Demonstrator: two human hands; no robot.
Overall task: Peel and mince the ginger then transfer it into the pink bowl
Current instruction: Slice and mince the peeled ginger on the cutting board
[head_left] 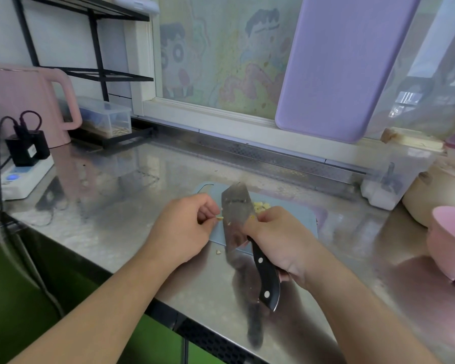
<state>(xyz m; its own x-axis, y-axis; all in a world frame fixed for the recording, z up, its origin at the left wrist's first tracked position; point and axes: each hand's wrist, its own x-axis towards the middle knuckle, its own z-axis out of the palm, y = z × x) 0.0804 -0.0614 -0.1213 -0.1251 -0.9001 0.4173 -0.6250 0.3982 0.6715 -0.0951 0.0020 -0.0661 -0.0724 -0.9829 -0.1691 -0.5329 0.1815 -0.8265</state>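
Mincing well along, transfer not yet begun: a pile of minced ginger on the blue cutting board just beyond the right hand. Right hand clamped on the cleaver; left hand curled, fingertips pinching a ginger bit off the blade. One stray piece near the left wrist. Pink bowl far right, cut off by the frame edge, contents hidden. Peels nowhere discernible.

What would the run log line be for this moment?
stage: mincing | right hand: grips knife | left hand: pinches ginger bit at blade | minced ginger: on board | pink bowl: right, apart
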